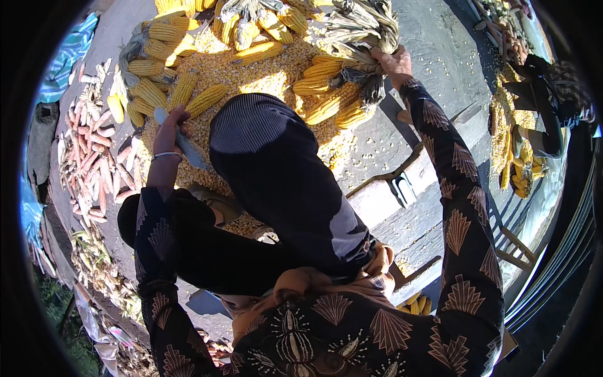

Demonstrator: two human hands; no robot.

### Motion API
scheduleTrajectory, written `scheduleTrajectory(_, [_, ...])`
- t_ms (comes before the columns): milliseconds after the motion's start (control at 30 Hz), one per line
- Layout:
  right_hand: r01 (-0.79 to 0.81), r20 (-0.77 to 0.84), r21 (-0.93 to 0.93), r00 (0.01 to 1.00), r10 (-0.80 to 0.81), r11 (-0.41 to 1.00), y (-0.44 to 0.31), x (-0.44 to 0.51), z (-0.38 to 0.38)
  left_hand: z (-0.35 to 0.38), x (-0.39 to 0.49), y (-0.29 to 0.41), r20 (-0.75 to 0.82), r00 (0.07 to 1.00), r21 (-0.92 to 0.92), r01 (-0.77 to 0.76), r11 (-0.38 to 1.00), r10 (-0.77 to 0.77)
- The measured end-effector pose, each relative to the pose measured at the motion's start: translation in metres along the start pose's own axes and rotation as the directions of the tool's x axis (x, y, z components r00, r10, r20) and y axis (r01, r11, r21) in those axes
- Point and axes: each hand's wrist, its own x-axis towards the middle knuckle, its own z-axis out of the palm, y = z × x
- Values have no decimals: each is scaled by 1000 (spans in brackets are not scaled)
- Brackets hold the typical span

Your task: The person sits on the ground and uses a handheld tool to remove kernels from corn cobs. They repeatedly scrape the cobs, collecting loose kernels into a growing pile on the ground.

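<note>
Near the left edge of a heap of loose yellow corn kernels (221, 66), my left hand (170, 129) grips a slim grey-blue rod-like tool (191, 150). Two yellow corn ears (207, 100) lie right by its fingers. My right hand (395, 65) is closed around the gathered dry husks (362, 28) of a corn bundle at the upper right. Several yellow ears (332, 101) of that bundle spread over the kernels. A second bundle of ears (148, 66) lies at the upper left, and a third (254, 23) at the top.
Bare reddish cobs (92, 151) are piled at the left, above scattered husks (101, 259). A wooden bench (405, 188) is beside me on the right. Another person (551, 103) sits at the far right by more corn (523, 165). A blue-striped sheet (70, 61) is at the upper left.
</note>
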Motion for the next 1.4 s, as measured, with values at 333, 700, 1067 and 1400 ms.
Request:
scheduleTrajectory(333, [565,49,-624,717,-695,539,-97,32,11,20,-38,21,8,986,67,-164,984,164])
scheduleTrajectory(700, [562,486,-630,824,-292,537,72,-101,106,21,-39,7,73,983,64,-176,982,171])
scheduleTrajectory(1067, [678,476,-433,732,-488,595,69,-146,122,-3,-18,-18,37,999,90,-30,996,27])
scheduleTrajectory(1400, [89,-42,-724,984,-172,685,105,-50,37,-58,5,-62,168,985,240,-86,967,46])
